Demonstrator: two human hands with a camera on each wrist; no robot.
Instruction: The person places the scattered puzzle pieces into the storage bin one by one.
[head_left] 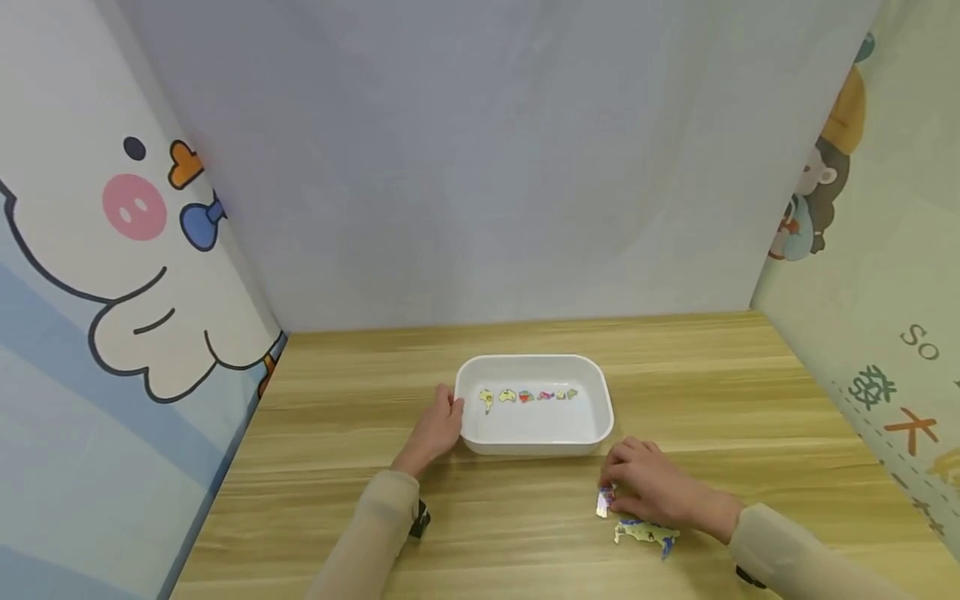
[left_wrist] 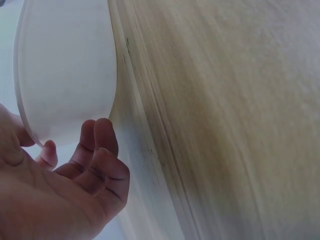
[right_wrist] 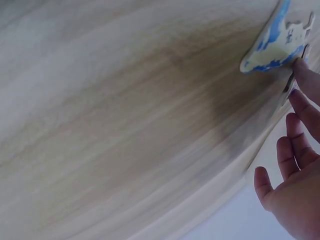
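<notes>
My left hand (head_left: 438,423) grips the left end of a white plastic tray (head_left: 534,448); in the left wrist view the thumb is at the rim and curled fingers lie along the outer wall. Several small flat irregular pieces (head_left: 507,396) lie in a row inside the tray. To the right, over the table, my right hand (head_left: 651,482) pinches a small shiny flat piece, purple and white (head_left: 603,503), between thumb and fingers. Just below that hand lies a larger flat yellow-and-blue piece (head_left: 647,532), jagged like a map cutout, which the right wrist view shows near the thumb.
The wood-grain table (head_left: 360,367) reaches back to a plain pale curtain (head_left: 465,167). A printed wall with a cartoon bird (head_left: 60,217) rises at left. Another printed wall (head_left: 892,275) stands at right.
</notes>
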